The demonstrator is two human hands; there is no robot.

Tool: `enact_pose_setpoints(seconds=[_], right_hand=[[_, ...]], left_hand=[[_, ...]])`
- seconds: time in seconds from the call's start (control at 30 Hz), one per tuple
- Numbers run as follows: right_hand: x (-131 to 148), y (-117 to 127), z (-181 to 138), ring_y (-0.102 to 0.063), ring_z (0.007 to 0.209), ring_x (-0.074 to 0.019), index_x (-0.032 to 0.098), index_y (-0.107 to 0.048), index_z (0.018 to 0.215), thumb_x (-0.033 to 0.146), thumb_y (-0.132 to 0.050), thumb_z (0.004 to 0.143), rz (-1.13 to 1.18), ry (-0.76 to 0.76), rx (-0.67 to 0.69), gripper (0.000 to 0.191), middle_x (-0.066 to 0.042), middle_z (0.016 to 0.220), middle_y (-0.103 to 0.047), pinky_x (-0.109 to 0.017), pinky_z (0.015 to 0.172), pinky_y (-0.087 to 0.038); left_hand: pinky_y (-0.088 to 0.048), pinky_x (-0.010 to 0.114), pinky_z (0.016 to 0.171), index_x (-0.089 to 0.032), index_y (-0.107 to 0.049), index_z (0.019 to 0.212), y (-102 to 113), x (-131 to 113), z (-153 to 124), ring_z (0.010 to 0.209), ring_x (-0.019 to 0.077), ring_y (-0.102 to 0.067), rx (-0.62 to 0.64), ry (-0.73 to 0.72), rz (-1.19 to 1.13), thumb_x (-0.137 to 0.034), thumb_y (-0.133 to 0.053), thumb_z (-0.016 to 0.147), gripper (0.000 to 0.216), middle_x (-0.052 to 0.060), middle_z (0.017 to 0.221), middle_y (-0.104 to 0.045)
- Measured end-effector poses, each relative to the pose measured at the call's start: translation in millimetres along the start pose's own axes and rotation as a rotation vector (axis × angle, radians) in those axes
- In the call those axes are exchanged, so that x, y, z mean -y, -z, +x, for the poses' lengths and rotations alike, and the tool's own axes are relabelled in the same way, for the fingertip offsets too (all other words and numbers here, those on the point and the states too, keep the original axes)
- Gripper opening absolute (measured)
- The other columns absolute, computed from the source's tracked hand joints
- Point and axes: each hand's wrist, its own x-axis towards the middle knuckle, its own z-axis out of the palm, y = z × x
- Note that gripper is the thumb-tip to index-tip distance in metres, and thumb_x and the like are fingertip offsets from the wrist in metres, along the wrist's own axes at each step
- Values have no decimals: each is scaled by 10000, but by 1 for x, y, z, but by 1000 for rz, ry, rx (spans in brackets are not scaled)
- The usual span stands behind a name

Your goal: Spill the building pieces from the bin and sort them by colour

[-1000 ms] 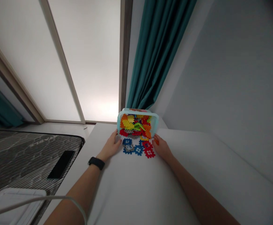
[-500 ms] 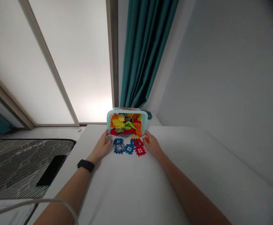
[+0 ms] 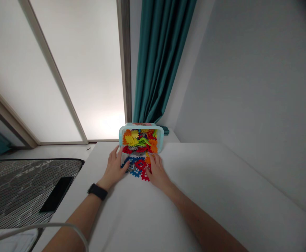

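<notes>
A light blue plastic bin (image 3: 161,137) lies on its side, its mouth facing me, with yellow, orange, red and green toothed building pieces inside. In front of it, blue pieces (image 3: 135,173), red pieces (image 3: 140,164) and a grey window piece (image 3: 131,167) sit close together on the white table (image 3: 147,213). My left hand (image 3: 114,166), fingers spread, rests at the left side of the pile, its thumb by the grey piece. Against the right side of the pile is my right hand (image 3: 156,170), fingers apart, touching red and orange pieces.
A teal curtain (image 3: 163,63) hangs behind the table, and a grey wall (image 3: 257,84) stands on the right. At lower left, a black flat object (image 3: 55,194) lies on a striped surface. A pale cable (image 3: 50,224) crosses near my left forearm.
My right hand has moved left from the bin's corner, and the red and blue pieces are bunched closer together. My left hand has shifted slightly toward the pile.
</notes>
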Motion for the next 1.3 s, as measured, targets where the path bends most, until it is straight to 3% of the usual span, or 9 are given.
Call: enact_pose_setpoints(seconds=[0.1, 0.23, 0.5, 0.67, 0.9, 1.07, 1.3], right_hand=[[-1, 11, -2, -345, 1406, -355, 198, -326, 1520, 259, -593, 875, -54, -3, 22, 701, -186, 1483, -400, -575, 1133, -355], [-10, 28, -11, -424, 1339, -361, 241, -406, 1481, 417, -734, 804, -88, 52, 142, 773, -157, 1444, -471, -536, 1096, -377], [-10, 24, 1, -490, 1224, -345, 217, -513, 1390, 435, -702, 872, -168, 131, 141, 593, -165, 1361, -529, -500, 1000, -435], [-11, 30, -3, -489, 1206, -346, 202, -492, 1401, 370, -697, 876, -177, 146, 117, 589, -175, 1317, -533, -494, 976, -453], [-24, 38, -8, -542, 1108, -301, 202, -611, 1197, 198, -644, 875, -121, 158, 169, 324, -128, 1136, -605, -477, 965, -464], [-22, 38, -6, -566, 1085, -258, 203, -613, 1177, 165, -566, 912, -7, 213, 187, 272, -107, 1127, -629, -430, 959, -471], [-28, 51, -3, -509, 1173, -330, 176, -615, 1245, 209, -542, 918, -221, -4, 89, 336, -164, 1222, -607, -490, 1010, -422]], left_hand=[[-289, 561, 1183, -267, -268, 1575, -1, -27, -10, 1437, 375, -333, 150, -210, 83, -460, -657, 869, 829, 148, 1584, -328], [-308, 549, 1166, -261, -324, 1553, -9, -47, -18, 1412, 379, -361, 273, -316, 123, -522, -675, 855, 824, 154, 1550, -386], [-422, 528, 1045, -242, -398, 1483, -7, -48, -16, 1294, 354, -454, 240, -194, 303, -316, -618, 894, 633, 154, 1439, -473], [-494, 486, 951, -220, -502, 1364, -1, -44, -14, 1144, 317, -524, 227, -114, 292, -306, -646, 877, 515, 140, 1287, -528], [-514, 476, 985, -201, -570, 1233, -2, -30, -14, 1123, 298, -527, 200, -175, 115, -228, -633, 861, 378, 128, 1219, -539], [-512, 469, 993, -216, -572, 1230, -2, -27, -13, 1147, 290, -540, 219, -221, 85, -217, -611, 866, 366, 121, 1208, -564], [-490, 487, 940, -219, -567, 1276, 11, -33, -11, 1133, 319, -538, 282, -121, 316, -288, -612, 875, 409, 128, 1237, -580]])
